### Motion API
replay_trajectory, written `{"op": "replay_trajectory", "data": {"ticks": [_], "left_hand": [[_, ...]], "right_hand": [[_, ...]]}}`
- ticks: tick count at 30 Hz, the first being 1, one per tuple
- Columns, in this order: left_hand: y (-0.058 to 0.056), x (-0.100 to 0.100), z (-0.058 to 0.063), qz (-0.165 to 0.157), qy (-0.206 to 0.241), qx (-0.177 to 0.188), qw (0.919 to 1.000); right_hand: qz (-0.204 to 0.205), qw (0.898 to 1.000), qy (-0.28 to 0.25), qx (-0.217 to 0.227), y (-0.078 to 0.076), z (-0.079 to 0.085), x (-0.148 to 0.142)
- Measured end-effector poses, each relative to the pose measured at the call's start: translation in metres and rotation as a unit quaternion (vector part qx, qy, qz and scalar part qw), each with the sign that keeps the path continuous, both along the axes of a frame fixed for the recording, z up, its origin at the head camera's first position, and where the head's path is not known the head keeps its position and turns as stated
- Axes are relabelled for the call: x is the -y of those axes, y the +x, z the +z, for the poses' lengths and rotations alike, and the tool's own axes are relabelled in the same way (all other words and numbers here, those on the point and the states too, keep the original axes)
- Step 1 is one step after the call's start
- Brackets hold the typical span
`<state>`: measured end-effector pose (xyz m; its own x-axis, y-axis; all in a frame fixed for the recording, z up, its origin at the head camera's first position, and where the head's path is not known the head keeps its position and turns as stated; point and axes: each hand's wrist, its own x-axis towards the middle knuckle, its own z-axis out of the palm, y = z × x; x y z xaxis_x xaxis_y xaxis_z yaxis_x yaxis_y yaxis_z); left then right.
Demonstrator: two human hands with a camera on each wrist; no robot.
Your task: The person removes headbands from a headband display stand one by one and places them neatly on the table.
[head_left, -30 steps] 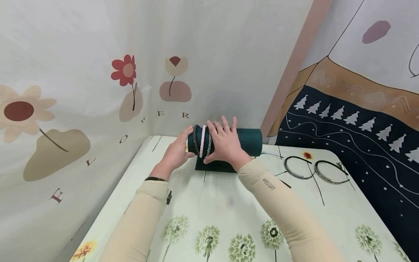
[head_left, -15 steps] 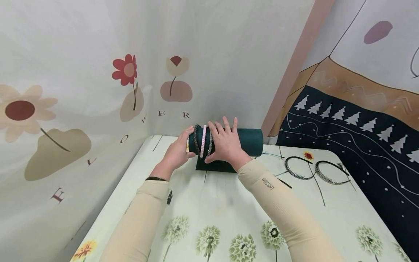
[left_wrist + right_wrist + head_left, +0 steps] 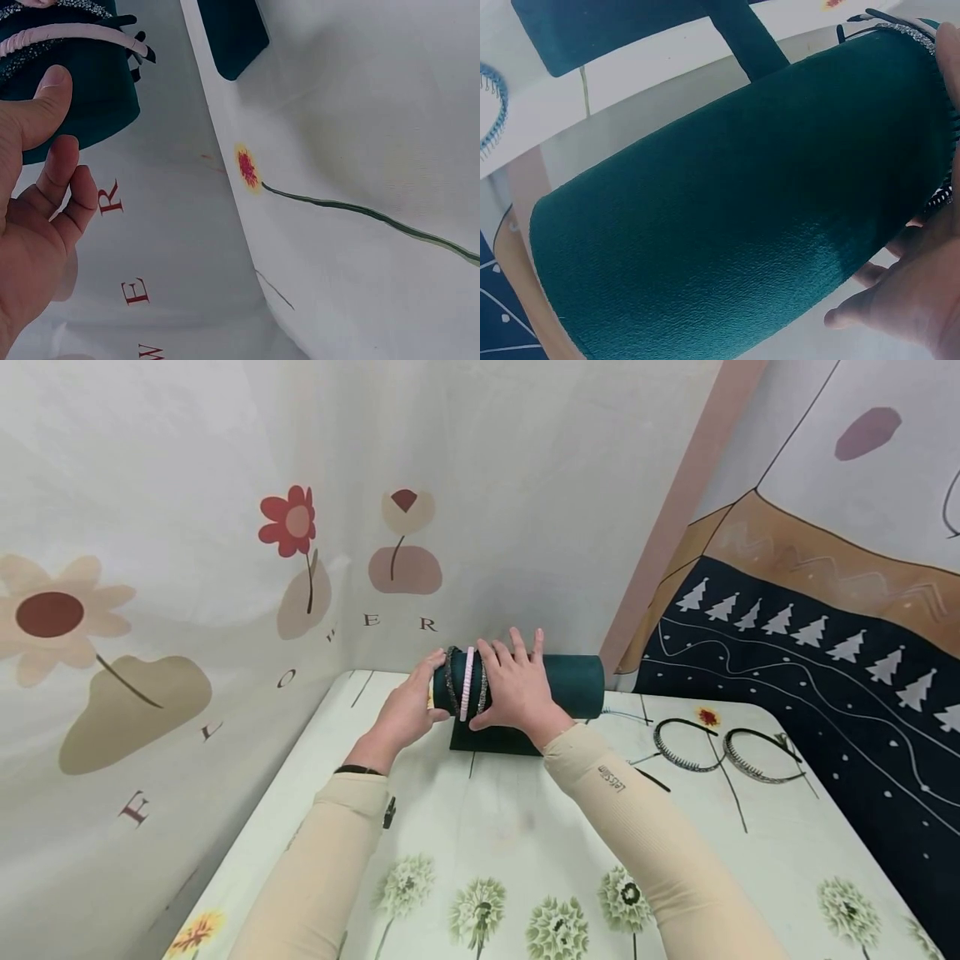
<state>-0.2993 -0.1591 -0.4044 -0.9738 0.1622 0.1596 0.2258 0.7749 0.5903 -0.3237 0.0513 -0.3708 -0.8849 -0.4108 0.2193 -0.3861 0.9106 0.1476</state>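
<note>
A dark green headband stand (image 3: 576,685), a padded horizontal roll on a flat base (image 3: 491,742), stands at the far side of the table. Around its left part sit a pink headband (image 3: 467,687) and two dark glittery ones, a left glittery headband (image 3: 451,683) and a right glittery headband (image 3: 482,692). My left hand (image 3: 405,714) holds the roll's left end, its thumb (image 3: 51,94) on the green surface. Fingers spread and fairly straight, my right hand (image 3: 517,692) lies over the roll beside the right glittery headband; its fingers (image 3: 855,311) reach behind the roll.
Two beaded headbands with comb teeth, a left one (image 3: 688,767) and a right one (image 3: 757,775), lie on the right of the flower-print table (image 3: 517,818). A light blue toothed piece (image 3: 496,112) lies nearer the stand. Patterned curtains (image 3: 525,527) hang close behind.
</note>
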Motion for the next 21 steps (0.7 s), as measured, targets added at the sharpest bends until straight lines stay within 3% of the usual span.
{"op": "replay_trajectory", "data": {"ticks": [21], "left_hand": [[0.001,-0.001,0.002,0.011,-0.003,0.01,0.9999]], "right_hand": [[0.009,0.999,-0.004,0.037,0.0,0.013,-0.015]]}}
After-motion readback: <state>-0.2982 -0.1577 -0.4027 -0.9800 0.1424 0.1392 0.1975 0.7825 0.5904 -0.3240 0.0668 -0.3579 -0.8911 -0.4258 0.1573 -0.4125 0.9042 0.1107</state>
